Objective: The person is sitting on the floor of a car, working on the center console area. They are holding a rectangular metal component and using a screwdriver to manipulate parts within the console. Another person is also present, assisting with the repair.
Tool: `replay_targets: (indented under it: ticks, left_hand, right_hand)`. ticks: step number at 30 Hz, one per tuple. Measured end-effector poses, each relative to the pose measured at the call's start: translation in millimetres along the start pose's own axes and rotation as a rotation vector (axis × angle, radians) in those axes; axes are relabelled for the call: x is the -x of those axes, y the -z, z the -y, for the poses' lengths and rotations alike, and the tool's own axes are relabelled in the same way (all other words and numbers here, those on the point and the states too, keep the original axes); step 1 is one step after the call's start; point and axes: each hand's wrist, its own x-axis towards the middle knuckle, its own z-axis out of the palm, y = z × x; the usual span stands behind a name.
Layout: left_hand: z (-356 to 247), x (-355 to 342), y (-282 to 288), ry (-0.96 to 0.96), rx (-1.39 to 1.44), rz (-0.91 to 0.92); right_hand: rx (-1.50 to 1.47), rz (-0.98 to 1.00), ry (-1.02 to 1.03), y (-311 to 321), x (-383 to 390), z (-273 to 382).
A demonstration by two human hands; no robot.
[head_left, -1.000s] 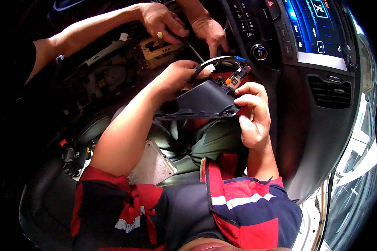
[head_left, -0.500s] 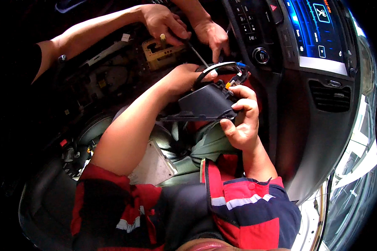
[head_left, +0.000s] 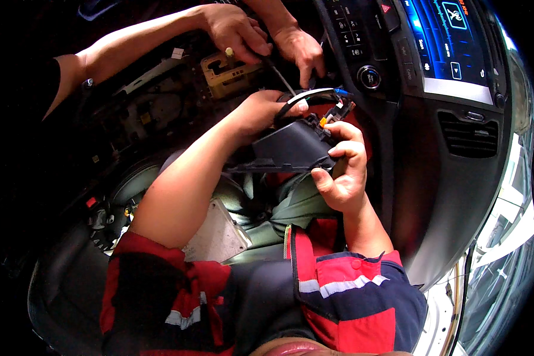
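Note:
In front of me I hold a black plastic housing with a flat flange along its near edge. My right hand grips its right end, thumb below and fingers curled over the side. At its far left corner is my left hand, closed, with the thumb against a loop of cable; its other fingers are mostly hidden. An orange connector and wires sit by my right fingertips. Just beyond, a co-worker's hand holds a thin screwdriver shaft pointing at the wiring, and their other hand reaches down beside it.
To the right stands the dashboard with a lit screen, a round knob and an air vent. A yellowish bracket lies in the opened console at far left. A pale metal plate is under my left forearm.

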Motion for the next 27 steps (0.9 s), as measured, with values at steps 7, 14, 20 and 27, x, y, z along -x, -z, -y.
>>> replay_targets:
  ticks: [7,14,20,27]
  left_hand:
    - [-4,4,-7,0.000,-0.068,-0.060]
    - [11,-4,-14,-0.049,-0.039,-0.198]
    - [16,-6,-14,-0.097,0.023,-0.174]
    - [9,8,-8,-0.050,0.110,-0.092]
  right_hand:
    - [0.003,-0.002,0.001,2,2,-1]
    - [0.026,0.018,0.006,4,6,-2]
    - [0.040,0.048,0.018,6,5,-2]
    - [0.006,0.076,0.013,3,4,-5]
